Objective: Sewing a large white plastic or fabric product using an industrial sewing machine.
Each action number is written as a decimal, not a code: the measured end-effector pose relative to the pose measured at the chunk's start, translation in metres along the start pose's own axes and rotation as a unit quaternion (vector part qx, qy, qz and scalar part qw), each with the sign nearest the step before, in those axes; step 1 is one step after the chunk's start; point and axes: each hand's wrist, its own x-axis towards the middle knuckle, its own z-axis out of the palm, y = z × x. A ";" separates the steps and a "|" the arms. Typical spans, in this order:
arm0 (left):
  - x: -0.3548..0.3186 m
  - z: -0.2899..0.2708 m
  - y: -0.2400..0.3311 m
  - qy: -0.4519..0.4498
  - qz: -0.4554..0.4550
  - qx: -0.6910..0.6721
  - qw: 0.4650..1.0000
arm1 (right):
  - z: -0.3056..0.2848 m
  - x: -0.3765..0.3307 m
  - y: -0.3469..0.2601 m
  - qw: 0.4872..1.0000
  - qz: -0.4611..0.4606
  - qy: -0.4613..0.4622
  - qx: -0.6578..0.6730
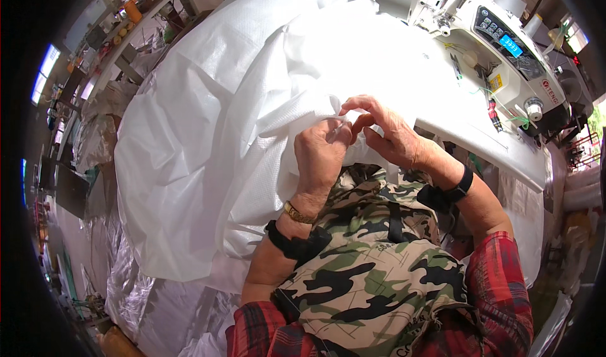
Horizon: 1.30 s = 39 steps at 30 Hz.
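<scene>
A big white woven plastic sheet [214,148] lies in loose folds over the table and hangs down on the left. My left hand [319,155] is closed, its thumb and fingers pinching the sheet's near edge. Just to the right, my right hand [394,136] has its fingers bent and apart. Its index fingertip reaches the cloth beside the left fingertips, and its thumb stands off from the other fingers. I see nothing held in it. What lies between the left fingertips is too small to make out.
A white sewing machine [517,54] with a lit panel stands at the right on a white table [511,161]. Small tools, among them a red-and-black handled one [494,114], lie beneath its arm. Cluttered shelves [126,41] line the far left. Crumpled clear plastic [129,287] lies below the sheet.
</scene>
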 end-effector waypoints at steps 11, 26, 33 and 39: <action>0.001 -0.002 -0.001 0.076 0.157 0.220 0.960 | -0.023 0.025 -0.004 0.888 -0.095 -0.070 -0.445; 0.007 -0.019 0.001 -0.137 -0.113 -0.092 0.980 | -0.014 0.011 0.017 0.860 -0.188 0.013 -0.474; 0.002 -0.011 -0.001 -0.134 -0.174 -0.269 0.938 | -0.019 0.004 0.001 0.883 -0.141 -0.057 -0.444; -0.007 -0.002 0.007 -0.102 -0.119 -0.209 0.965 | -0.025 -0.062 -0.023 0.926 -0.074 0.191 -0.318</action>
